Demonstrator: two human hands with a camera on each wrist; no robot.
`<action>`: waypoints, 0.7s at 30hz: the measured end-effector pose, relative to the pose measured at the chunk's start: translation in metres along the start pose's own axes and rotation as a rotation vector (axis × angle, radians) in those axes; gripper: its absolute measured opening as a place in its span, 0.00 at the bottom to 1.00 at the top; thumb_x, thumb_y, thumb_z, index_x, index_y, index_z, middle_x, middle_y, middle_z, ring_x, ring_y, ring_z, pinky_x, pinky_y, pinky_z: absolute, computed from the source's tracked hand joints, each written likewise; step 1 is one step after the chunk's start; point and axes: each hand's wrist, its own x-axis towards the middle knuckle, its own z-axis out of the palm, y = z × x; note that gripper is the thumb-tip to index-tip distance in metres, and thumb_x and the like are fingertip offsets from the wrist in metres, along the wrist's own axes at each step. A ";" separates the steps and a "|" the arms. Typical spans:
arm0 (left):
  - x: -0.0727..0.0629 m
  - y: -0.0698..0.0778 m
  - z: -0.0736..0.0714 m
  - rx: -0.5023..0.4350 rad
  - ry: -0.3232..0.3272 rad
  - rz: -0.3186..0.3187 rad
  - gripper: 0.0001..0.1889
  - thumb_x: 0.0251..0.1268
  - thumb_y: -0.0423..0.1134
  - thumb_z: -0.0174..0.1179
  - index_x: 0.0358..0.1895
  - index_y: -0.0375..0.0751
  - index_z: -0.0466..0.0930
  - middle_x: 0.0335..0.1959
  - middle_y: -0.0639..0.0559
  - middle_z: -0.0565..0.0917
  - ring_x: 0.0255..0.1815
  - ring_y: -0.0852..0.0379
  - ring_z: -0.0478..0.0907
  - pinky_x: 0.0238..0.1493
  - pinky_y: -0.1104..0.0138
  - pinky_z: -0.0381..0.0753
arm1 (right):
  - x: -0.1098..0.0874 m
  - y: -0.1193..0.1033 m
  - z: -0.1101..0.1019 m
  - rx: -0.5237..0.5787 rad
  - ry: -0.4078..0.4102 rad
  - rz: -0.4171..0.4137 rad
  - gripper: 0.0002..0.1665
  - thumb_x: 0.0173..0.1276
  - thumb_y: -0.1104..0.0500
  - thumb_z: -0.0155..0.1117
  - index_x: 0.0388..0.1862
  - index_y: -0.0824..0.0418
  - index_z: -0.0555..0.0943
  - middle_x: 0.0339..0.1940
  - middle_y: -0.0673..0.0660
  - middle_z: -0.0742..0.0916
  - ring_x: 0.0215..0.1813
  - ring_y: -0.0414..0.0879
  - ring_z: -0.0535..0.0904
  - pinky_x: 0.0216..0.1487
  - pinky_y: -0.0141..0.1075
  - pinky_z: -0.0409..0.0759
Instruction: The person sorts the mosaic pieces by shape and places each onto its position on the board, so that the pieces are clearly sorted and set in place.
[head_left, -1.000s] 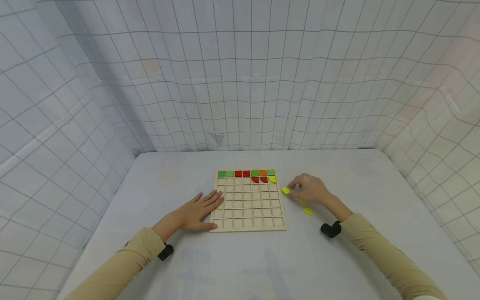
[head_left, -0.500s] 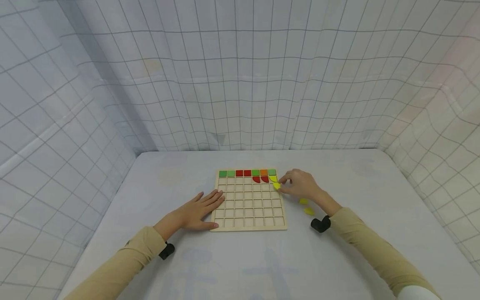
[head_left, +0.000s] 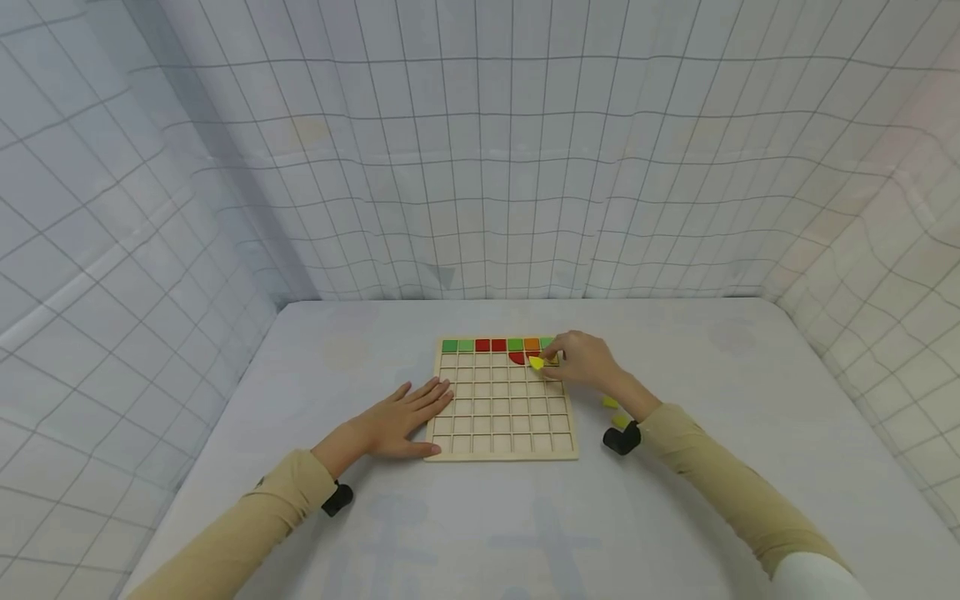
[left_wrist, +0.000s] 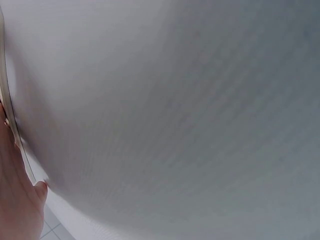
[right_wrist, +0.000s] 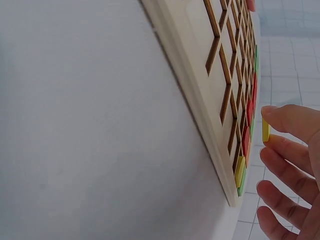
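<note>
A pale wooden grid board (head_left: 501,457) lies flat on the table, its far row filled with green, red and orange square tiles. In the second row sit red quarter-circle tiles (head_left: 517,358) and a yellow one (right_wrist: 240,169), the latter mostly covered by a hand in the head view. My right hand (head_left: 585,362) is above the board's far right part, pinching a yellow quarter-circle tile (right_wrist: 265,129) between thumb and index finger. Flat with spread fingers, my left hand (head_left: 401,425) rests at the board's left edge, fingertips over its rim.
Two loose yellow tiles (head_left: 611,402) lie on the white table (head_left: 675,533) right of the board, near the right wrist. A white grid-patterned curtain (head_left: 480,167) rises behind the table and along both sides.
My right hand has carried the yellow tile leftward from the table beside the board to over the second row. The left hand stays in place on the board.
</note>
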 end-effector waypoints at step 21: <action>-0.001 0.002 -0.003 -0.008 -0.008 -0.005 0.46 0.66 0.66 0.48 0.78 0.45 0.43 0.80 0.46 0.44 0.80 0.45 0.41 0.74 0.41 0.44 | 0.033 -0.023 0.012 -0.028 -0.005 -0.015 0.18 0.58 0.44 0.71 0.39 0.56 0.89 0.38 0.51 0.89 0.36 0.42 0.80 0.31 0.31 0.76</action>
